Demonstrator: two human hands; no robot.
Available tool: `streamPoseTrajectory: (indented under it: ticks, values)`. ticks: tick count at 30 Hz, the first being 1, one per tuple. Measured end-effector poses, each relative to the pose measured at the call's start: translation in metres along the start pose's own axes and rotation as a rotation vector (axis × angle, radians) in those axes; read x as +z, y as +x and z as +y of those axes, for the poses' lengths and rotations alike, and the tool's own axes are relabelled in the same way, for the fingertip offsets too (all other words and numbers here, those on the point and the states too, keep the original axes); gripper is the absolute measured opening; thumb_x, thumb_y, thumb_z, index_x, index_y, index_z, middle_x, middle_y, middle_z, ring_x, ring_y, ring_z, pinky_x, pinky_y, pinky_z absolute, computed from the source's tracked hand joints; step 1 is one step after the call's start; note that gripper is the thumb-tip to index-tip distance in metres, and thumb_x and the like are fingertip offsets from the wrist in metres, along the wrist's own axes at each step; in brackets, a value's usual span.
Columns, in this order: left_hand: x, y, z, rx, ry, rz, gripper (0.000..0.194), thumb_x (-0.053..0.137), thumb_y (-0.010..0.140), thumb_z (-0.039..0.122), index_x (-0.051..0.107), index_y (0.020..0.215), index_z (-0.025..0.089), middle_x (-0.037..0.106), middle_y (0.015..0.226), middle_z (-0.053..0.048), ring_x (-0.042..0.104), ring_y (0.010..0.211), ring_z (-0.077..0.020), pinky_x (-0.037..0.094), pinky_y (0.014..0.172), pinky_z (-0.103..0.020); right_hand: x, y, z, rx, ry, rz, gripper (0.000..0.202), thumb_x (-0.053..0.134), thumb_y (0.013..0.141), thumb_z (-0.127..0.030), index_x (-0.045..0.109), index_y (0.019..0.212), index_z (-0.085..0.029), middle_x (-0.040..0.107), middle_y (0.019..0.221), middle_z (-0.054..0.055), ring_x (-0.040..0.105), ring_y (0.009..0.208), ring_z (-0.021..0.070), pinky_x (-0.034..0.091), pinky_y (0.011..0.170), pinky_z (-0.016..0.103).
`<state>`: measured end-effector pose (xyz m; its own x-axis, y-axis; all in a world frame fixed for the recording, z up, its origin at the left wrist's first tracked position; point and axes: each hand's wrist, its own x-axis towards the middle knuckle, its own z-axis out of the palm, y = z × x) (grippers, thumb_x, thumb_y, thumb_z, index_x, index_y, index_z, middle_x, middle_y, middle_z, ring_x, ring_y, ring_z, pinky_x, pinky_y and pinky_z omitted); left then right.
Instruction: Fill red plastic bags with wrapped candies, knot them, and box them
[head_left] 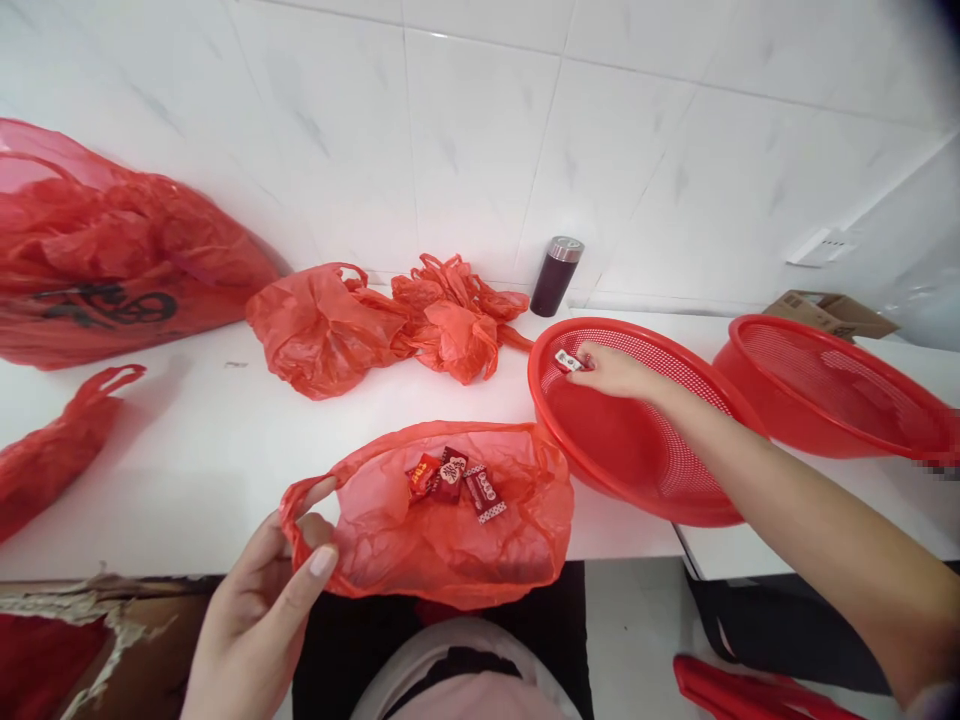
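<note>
An open red plastic bag (450, 545) lies at the front edge of the white table. Its handle loop is gripped by my left hand (262, 600), with the thumb pressed over the plastic. Inside the bag are a red candy (424, 477), a dark red candy (450, 475) and a longer wrapped candy (486, 494). My right hand (611, 371) reaches into the red perforated basket (607, 440) and pinches a small white-and-red wrapped piece (568, 360) over the basket's left part.
Crumpled red bags (322, 330) lie along the wall beside a dark flask (556, 277). A large red bag (112, 270) stands at the left. A second red basket (832, 390) and a cardboard box (832, 312) are on the right.
</note>
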<state>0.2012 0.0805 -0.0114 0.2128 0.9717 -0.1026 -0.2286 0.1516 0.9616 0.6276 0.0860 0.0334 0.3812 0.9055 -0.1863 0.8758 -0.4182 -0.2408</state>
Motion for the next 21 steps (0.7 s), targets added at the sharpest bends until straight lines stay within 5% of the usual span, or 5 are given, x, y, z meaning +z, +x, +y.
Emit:
streamPoseTrajectory:
  ticks: [4,7,9,17,21]
  values:
    - [0.007,0.004,0.007,0.021,-0.035,0.003,0.052,0.079,0.068,0.034,0.067,0.118,0.025,0.048,0.069,0.003,0.048,0.068,-0.0123,0.048,0.065,-0.02,-0.01,-0.057,-0.073,-0.348,0.402,-0.129,0.03,0.059,0.083,-0.04,0.052,0.106,-0.022,0.064,0.098,0.003,0.06,0.087,0.0193,0.046,0.073,0.03]
    - [0.011,0.008,0.015,0.03,-0.055,-0.023,0.052,0.078,0.07,0.032,0.066,0.12,0.024,0.051,0.068,0.003,0.049,0.065,-0.0119,0.047,0.061,-0.02,0.008,-0.09,-0.122,-0.423,0.312,-0.339,0.032,0.06,0.083,-0.048,0.053,0.108,-0.029,0.065,0.098,0.0,0.062,0.084,0.0197,0.049,0.071,0.032]
    - [0.009,0.01,0.019,0.029,-0.038,-0.052,0.05,0.078,0.071,0.032,0.067,0.119,0.023,0.057,0.071,0.002,0.053,0.065,-0.0129,0.049,0.062,-0.022,0.024,-0.101,-0.138,-0.457,0.128,-0.275,0.036,0.061,0.083,-0.052,0.053,0.114,-0.034,0.064,0.107,0.002,0.061,0.095,0.0243,0.05,0.078,0.037]
    - [-0.024,0.017,0.025,0.164,0.009,0.051,0.022,0.085,0.062,0.031,0.069,0.076,0.023,0.07,0.071,0.004,0.06,0.057,-0.0102,0.052,0.055,-0.017,0.026,-0.116,-0.126,-0.508,-0.686,-0.446,0.033,0.082,0.053,-0.004,0.068,0.078,-0.022,0.07,0.08,0.011,0.064,0.084,0.0328,0.047,0.08,0.044]
    - [-0.015,0.027,0.036,0.223,-0.012,0.008,0.018,0.083,0.065,0.036,0.07,0.075,0.027,0.067,0.065,0.003,0.056,0.053,-0.0102,0.051,0.05,-0.019,-0.019,-0.115,-0.126,-0.581,-0.642,-0.287,0.022,0.06,0.072,0.0,0.065,0.081,-0.02,0.064,0.067,0.003,0.06,0.061,0.0193,0.037,0.056,0.031]
